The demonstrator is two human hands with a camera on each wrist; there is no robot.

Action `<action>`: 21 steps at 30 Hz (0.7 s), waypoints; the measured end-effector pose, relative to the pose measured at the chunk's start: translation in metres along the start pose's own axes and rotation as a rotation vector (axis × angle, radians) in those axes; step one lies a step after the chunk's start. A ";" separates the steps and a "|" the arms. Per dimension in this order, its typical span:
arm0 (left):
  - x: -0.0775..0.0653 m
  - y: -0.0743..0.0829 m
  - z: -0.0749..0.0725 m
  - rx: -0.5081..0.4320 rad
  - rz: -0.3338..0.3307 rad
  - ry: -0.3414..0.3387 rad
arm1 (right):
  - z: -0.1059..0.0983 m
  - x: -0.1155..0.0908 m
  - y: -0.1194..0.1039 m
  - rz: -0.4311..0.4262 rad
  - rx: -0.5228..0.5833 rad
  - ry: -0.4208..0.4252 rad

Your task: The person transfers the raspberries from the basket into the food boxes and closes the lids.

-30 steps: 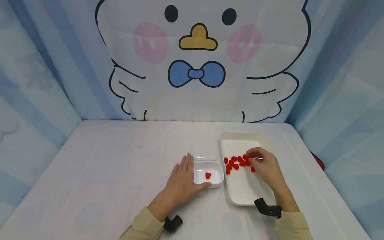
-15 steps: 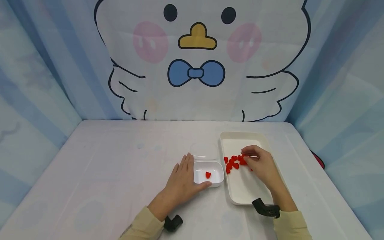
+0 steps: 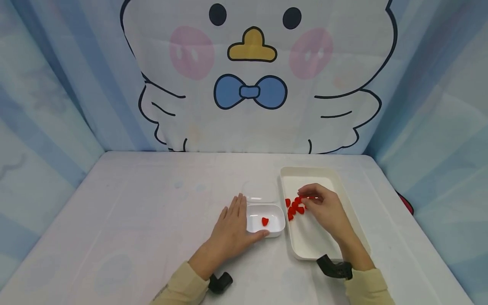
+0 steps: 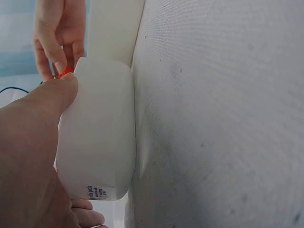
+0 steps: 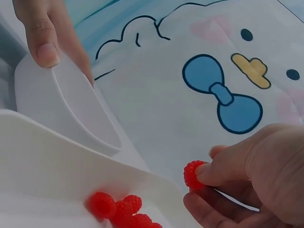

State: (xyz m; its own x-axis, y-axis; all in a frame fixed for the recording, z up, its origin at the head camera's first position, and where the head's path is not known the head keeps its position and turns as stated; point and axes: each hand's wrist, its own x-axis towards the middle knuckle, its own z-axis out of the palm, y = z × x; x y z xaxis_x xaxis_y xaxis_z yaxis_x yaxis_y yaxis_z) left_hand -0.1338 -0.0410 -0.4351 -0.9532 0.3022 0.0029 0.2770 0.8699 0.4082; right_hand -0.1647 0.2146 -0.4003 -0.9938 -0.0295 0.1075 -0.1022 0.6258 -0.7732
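Note:
A small white box (image 3: 277, 228) stands on the table with one red raspberry (image 3: 264, 221) inside. My left hand (image 3: 230, 233) holds it, fingers along its left side and the thumb over its near rim. To the right lies a cream tray (image 3: 310, 243), where several red raspberries (image 3: 293, 206) sit near the left side. My right hand (image 3: 329, 212) is over the tray. Between its thumb and fingers it pinches a raspberry (image 5: 193, 174), seen in the right wrist view. In the head view the fingers mostly hide that raspberry.
A clear lid (image 3: 260, 194) lies behind the white box. The tray's raised left wall stands close beside the box. A cloth backdrop (image 3: 249, 123) with a printed cartoon bird hangs behind the table (image 3: 152, 203). Dark wrist cameras sit on both wrists.
My right hand has moved left over the tray, closer to the white box, and now covers some raspberries on the right of the group. My left hand has stayed on the box.

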 end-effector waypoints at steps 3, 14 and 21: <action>0.000 0.000 0.000 0.005 -0.001 0.003 | 0.005 0.000 -0.002 -0.019 0.002 -0.022; 0.000 0.000 0.001 -0.003 0.001 0.017 | 0.017 -0.005 -0.013 -0.092 0.122 -0.082; -0.001 0.000 -0.001 -0.002 0.007 0.024 | 0.028 -0.009 -0.019 -0.103 0.138 -0.139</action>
State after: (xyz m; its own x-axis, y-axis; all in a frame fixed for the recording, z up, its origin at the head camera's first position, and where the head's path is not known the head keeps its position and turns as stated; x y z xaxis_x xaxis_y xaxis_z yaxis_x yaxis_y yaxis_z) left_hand -0.1331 -0.0415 -0.4347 -0.9539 0.2987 0.0272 0.2833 0.8672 0.4095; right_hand -0.1553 0.1811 -0.4041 -0.9734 -0.2006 0.1105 -0.1990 0.5018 -0.8418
